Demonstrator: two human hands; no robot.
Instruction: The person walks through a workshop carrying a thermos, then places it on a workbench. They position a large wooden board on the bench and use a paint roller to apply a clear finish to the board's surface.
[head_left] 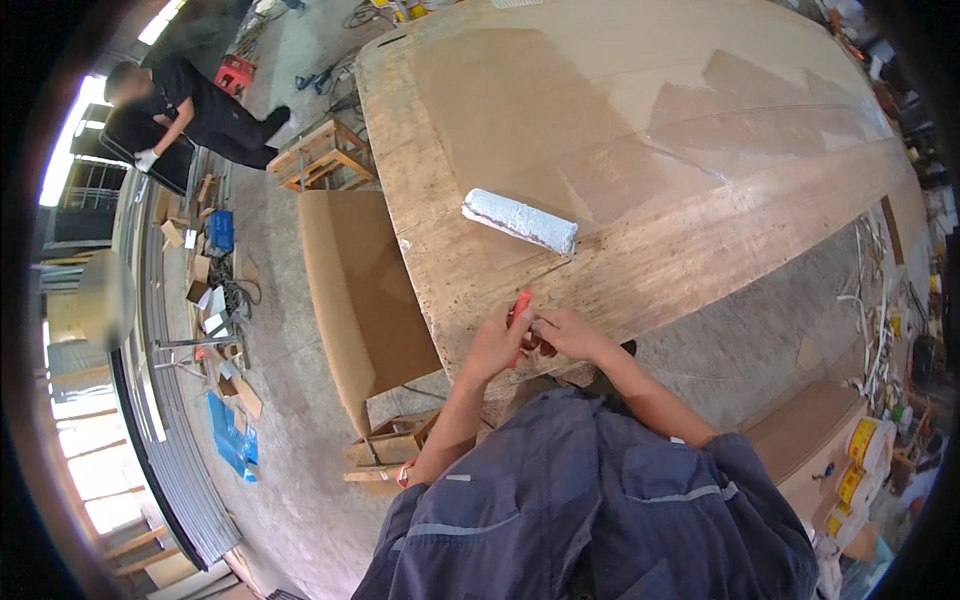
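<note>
My left hand (497, 340) is wrapped round the red handle (522, 302) of a paint roller. Its thick white sleeve (520, 220) lies across the wooden panel (470, 290), a little beyond my hands, and a thin dark rod seems to run from it toward the handle. Close against the left hand, my right hand (565, 333) has its fingers bent inward by the handle's lower part. What those fingers hold, if anything, is hidden. Beyond the roller, the panel carries darker, wet-looking brown areas and paler ones.
A curved tan board (335, 300) stands left of the panel, near a wooden stool (325, 155). Another person (205, 110) in dark clothes is at the far left. Boxes and scraps (215, 300) litter the floor there. White rolls with yellow labels (858, 465) stand at right.
</note>
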